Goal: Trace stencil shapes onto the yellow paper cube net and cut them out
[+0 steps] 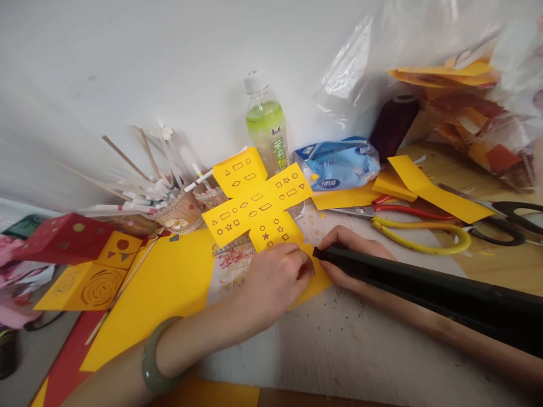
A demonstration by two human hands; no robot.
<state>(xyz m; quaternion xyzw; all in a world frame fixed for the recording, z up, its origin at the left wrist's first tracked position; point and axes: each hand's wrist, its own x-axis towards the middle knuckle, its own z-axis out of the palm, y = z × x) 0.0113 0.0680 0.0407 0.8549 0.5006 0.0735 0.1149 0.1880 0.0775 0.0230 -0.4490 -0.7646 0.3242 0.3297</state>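
Observation:
A yellow cross-shaped paper cutout (258,206) is tilted up in front of me, with stars, circles, diamonds and other outlines drawn on its panels. My left hand (278,280), with a green bangle on the wrist, is closed with curled fingers on the cutout's lower panel. Close beside it, at the paper's right edge, is my right hand (356,251), its thumb and fingertips brought together. A long black object (416,282) crosses in front of the right hand and hides much of it. What those fingertips hold is not clear.
Behind stand a green-labelled drink bottle (267,124), a blue wipes pack (339,163) and a cup of sticks and pens (178,212). Yellow-handled scissors (424,232) and black-handled scissors (500,226) lie right. Decorated paper boxes (68,237) and a yellow sheet (165,282) are left.

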